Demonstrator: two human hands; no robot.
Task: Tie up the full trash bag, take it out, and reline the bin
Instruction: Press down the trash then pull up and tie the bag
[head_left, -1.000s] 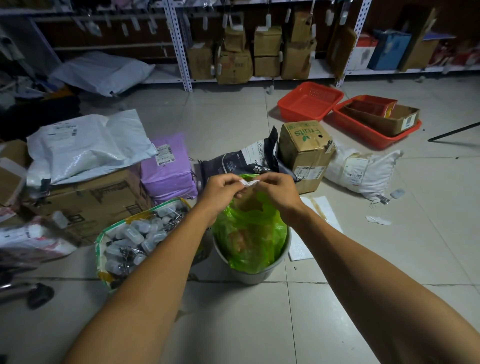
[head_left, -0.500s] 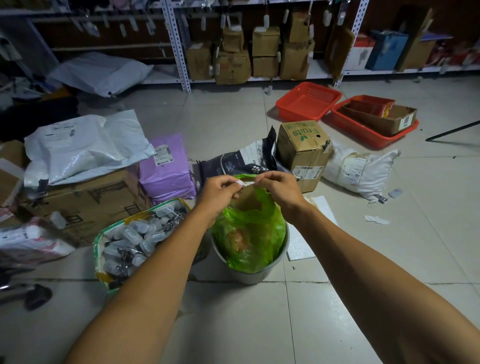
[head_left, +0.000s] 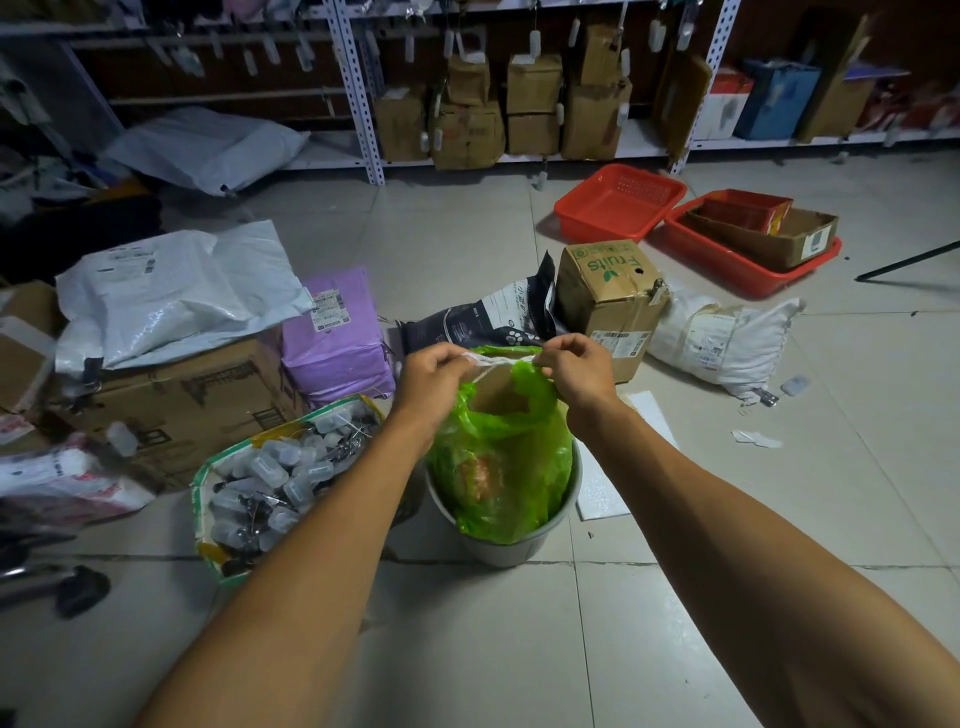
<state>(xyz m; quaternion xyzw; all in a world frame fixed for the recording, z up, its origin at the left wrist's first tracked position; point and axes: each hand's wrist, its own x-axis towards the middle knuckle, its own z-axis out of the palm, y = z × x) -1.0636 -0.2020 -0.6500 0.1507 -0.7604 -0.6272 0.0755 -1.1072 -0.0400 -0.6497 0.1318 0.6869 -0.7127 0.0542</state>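
Note:
A green trash bag (head_left: 498, 467) stands full in a small grey bin (head_left: 511, 548) on the tiled floor. A piece of brown cardboard shows through its top opening. My left hand (head_left: 434, 379) and my right hand (head_left: 576, 371) are closed on the bag's upper edge, one at each side. A thin white drawstring (head_left: 501, 357) is stretched taut between them above the bag.
A bag of small plastic bottles (head_left: 280, 478) sits just left of the bin. Cardboard boxes, a purple parcel (head_left: 337, 338), a "Fruits" box (head_left: 610, 301) and white parcels ring the bin. Red baskets (head_left: 618, 202) and shelving stand farther back. White paper (head_left: 602, 488) lies right of the bin.
My hands have moved apart, stretching the white drawstring wider and lifting the bag's top edge a little higher.

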